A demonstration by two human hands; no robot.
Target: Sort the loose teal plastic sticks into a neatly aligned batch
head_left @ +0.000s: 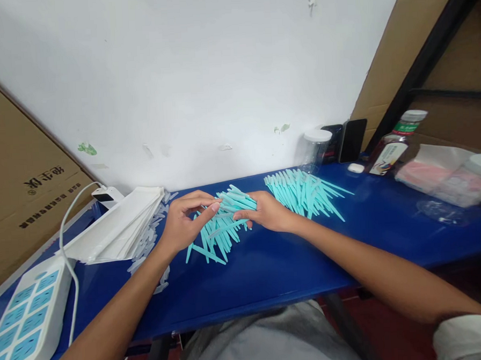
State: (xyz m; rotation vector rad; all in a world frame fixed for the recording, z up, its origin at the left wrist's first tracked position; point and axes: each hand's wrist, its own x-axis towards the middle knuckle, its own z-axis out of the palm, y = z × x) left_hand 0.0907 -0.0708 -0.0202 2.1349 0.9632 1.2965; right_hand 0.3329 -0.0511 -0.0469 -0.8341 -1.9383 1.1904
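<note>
My right hand point(268, 212) is wrapped round a bundle of slim teal plastic sticks point(235, 199), held just above the table. My left hand point(188, 217) is at the left end of this bundle, with thumb and forefinger brought together in a pinch. Whatever lies between those fingertips is too small to make out. Beneath both hands, a loose heap of the same teal sticks point(216, 240) spreads over the blue table point(254, 284). To the right of my right hand lies a second pile of teal sticks point(301, 192), roughly lined up, with paler translucent ends.
Small clear plastic pieces point(147, 243) lie left of my left hand, beside stacked white paper sleeves point(118, 229). A power strip point(29, 312) with a white cable occupies the left edge. A clear jar point(315, 149), a phone point(352, 141) and a bottle point(395, 144) stand back right.
</note>
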